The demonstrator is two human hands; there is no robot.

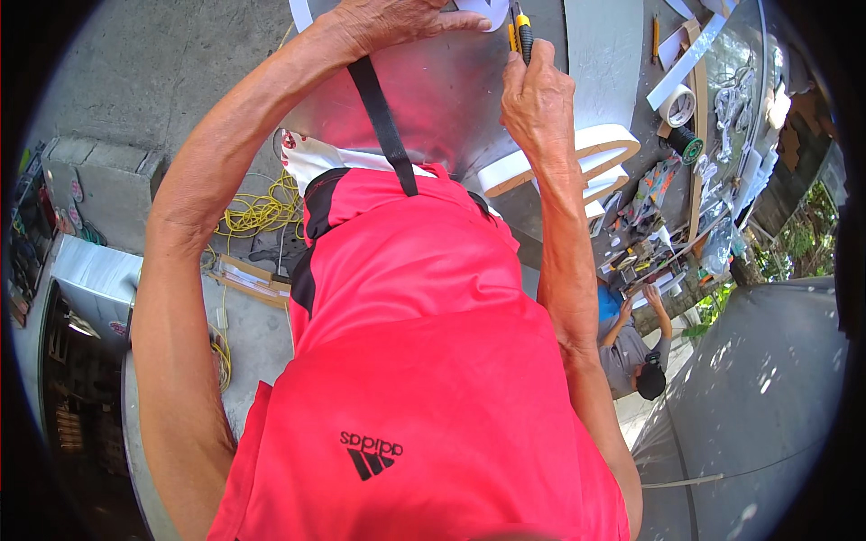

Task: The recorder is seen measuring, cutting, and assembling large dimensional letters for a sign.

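Note:
At the top edge my left hand (406, 20) reaches over a grey metal sheet, its visible thumb stretched out against a curved white piece (487, 11). Part of that hand and most of the piece lie beyond the picture. My right hand (539, 95) is closed round a yellow-and-black utility knife (524, 34), its tip pointing up and away from me, just right of the white piece. Below my right wrist rest curved white shapes (505, 171) with thick edges, partly hidden by my forearm. The shiny sheet (424, 99) lies under both hands.
A tape roll (677, 106), a dark spool with green (687, 146) and white strips (690, 63) lie to the right. Another person (642, 352) works beyond the cluttered bench. Yellow cord (262, 212) and an open cardboard box (253, 281) sit at left, near a concrete block (99, 189).

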